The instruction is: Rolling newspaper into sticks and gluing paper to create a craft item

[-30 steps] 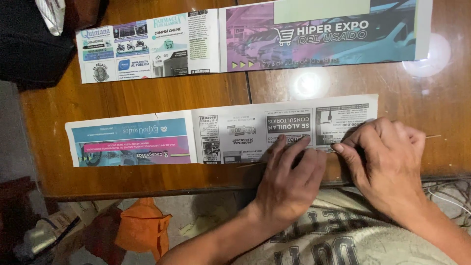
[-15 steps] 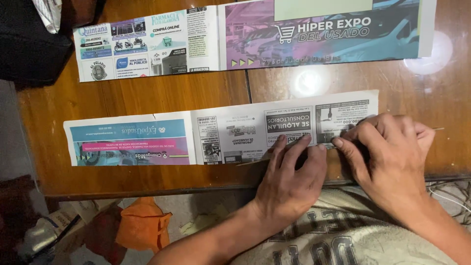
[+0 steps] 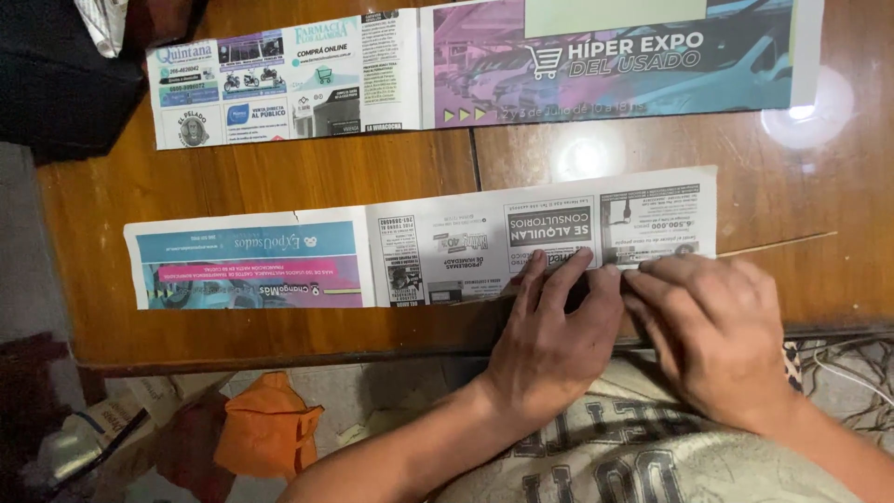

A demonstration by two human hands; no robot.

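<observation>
A wooden table (image 3: 279, 177) fills most of the frame, its upper edge cut off. Along the top lies a long newspaper strip (image 3: 466, 70), its top edge out of view. Across the middle lies a second, nearer newspaper strip (image 3: 372, 256); its lower right corner is hidden under both hands. The left hand (image 3: 549, 340) and right hand (image 3: 717, 331) press flat on that corner, fingers together, pinching the paper's edge. A thin wooden stick (image 3: 782, 245) pokes out rightward from beneath the right hand; the rest of it is hidden. Lower left, an orange cloth (image 3: 265, 438) sits on the dim floor.
</observation>
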